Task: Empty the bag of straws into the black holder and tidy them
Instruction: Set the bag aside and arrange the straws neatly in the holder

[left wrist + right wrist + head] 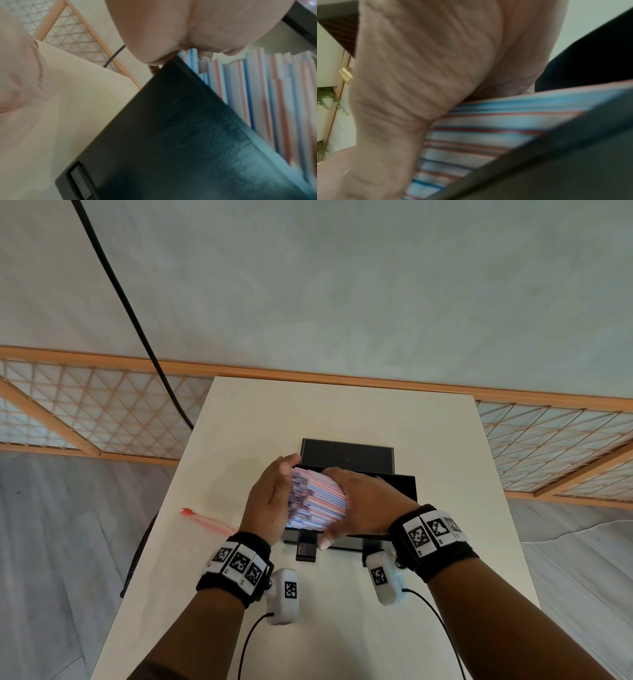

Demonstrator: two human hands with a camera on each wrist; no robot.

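Note:
A thick bundle of paper-wrapped straws [315, 501], white with red and blue stripes, lies across the black holder [404, 484] in the middle of the table. My left hand [274, 494] presses its flat palm against the left ends of the straws. From above, my right hand [359, 501] wraps round the bundle, thumb down at the holder's front edge. The left wrist view shows the straws [257, 94] standing above the holder wall [188, 135] under my left hand [171, 27]. In the right wrist view my right hand [436, 60] lies over the straws [488, 128].
The holder's open lid [346, 455] stands up behind the hands. An empty clear bag [209, 522] with a red strip lies on the white table [342, 405] to the left. A black cable [137, 330] hangs at the far left. A wooden lattice screen [102, 405] runs behind the table.

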